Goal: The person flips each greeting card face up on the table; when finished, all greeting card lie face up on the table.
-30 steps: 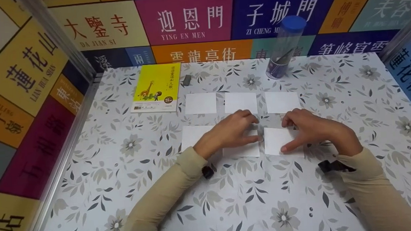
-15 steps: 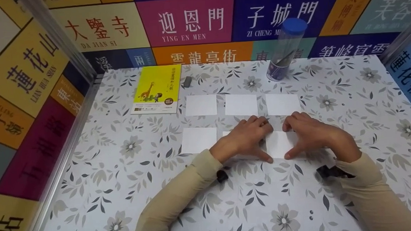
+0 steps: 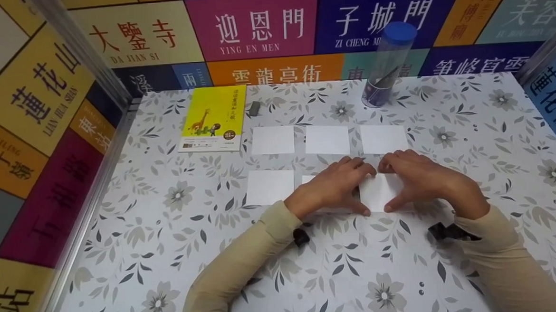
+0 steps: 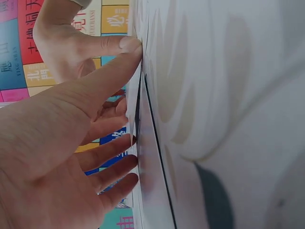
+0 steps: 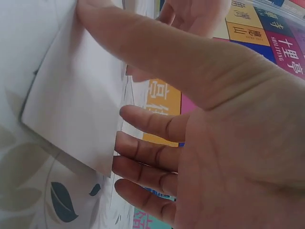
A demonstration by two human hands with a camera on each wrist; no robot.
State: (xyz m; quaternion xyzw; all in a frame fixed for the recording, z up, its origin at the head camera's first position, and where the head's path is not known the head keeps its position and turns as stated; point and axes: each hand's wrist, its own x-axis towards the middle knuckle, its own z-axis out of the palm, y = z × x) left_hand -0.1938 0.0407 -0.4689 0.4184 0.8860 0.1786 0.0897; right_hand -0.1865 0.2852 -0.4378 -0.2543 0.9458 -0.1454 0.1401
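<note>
Touching a white card (image 3: 380, 193) with both hands, front row, right end. Left hand (image 3: 336, 186) on its left side, right hand (image 3: 419, 179) on its right, thumbs spread wide from the fingers. Sitting nearer than three white cards (image 3: 327, 140) on the flowery tabletop (image 3: 332, 281).

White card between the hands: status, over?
Left hand at left edge of white card. Right hand covers its right part. View of neighbouring card partly blocked by left hand.

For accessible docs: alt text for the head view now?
A person's left hand and right hand touch a white card on a floral table. Beyond are three white cards in a row, a yellow book and a blue-capped tube.
</note>
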